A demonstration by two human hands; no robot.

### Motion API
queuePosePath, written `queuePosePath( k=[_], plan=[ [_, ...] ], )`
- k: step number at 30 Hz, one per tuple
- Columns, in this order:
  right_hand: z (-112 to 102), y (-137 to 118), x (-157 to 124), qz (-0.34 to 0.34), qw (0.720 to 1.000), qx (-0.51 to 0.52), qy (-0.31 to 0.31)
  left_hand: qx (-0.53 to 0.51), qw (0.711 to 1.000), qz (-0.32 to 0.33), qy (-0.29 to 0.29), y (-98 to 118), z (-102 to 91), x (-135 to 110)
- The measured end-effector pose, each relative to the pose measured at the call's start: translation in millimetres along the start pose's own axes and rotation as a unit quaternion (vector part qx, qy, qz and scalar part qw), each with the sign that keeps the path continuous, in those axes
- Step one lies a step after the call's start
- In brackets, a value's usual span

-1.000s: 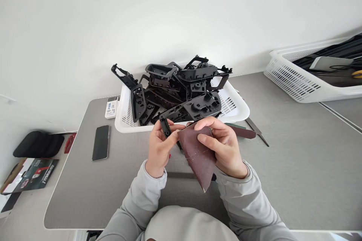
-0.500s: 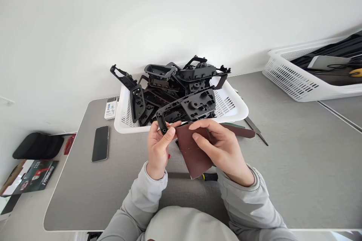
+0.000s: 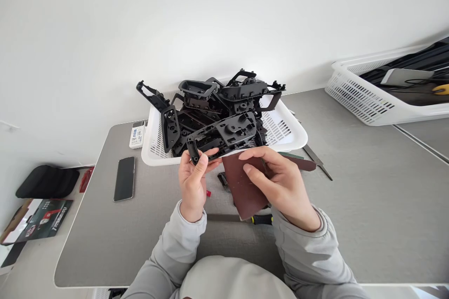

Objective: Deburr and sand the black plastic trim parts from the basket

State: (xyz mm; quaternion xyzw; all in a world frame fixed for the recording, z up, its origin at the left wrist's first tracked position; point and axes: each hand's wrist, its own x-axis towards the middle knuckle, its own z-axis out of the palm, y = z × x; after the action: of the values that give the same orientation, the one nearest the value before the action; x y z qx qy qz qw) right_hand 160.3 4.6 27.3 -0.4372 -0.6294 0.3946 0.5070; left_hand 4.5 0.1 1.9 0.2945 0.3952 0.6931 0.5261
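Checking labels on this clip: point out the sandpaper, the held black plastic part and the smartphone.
sandpaper [image 3: 238, 187]: head view, middle of the brown sheet
black plastic part [image 3: 228, 131]: head view, its wide middle section
smartphone [image 3: 124, 179]: head view, dark screen

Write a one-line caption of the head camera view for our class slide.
Left hand holds a black plastic part, right hand brown sandpaper, near a white basket of similar parts.

a long black moulded plastic frame [image 3: 220, 133], ribbed and pierced with holes, sits tilted in the left hand [image 3: 192, 184], its narrow end pinched by the fingers and its wide end rising far and right. a sheet of scuffed maroon sandpaper [image 3: 243, 182] hangs from the right hand [image 3: 280, 187], just near of the frame.
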Motion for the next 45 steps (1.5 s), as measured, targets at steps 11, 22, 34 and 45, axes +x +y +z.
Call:
queuePosePath(
  k=[11, 22, 34, 45],
  plan=[
    [-11.3, 3.5, 8.1, 0.22, 0.93, 0.29, -0.057, -0.049, 0.992, 0.034, 0.115, 0.4, -2.4, 12.9],
    [-2.1, -2.2, 12.1, 0.222, 0.907, 0.356, 0.029, -0.105, 0.987, 0.004, 0.119, 5.1, -4.4, 15.3],
    [5.2, -3.0, 12.2, 0.22, 0.897, 0.383, 0.011, -0.073, 0.997, -0.036, 0.009, 3.5, -8.1, 12.0],
    [8.8, -2.5, 12.2, 0.223, 0.887, 0.404, -0.001, -0.018, 0.997, -0.078, -0.001, 6.7, -3.1, 11.9]
  ],
)
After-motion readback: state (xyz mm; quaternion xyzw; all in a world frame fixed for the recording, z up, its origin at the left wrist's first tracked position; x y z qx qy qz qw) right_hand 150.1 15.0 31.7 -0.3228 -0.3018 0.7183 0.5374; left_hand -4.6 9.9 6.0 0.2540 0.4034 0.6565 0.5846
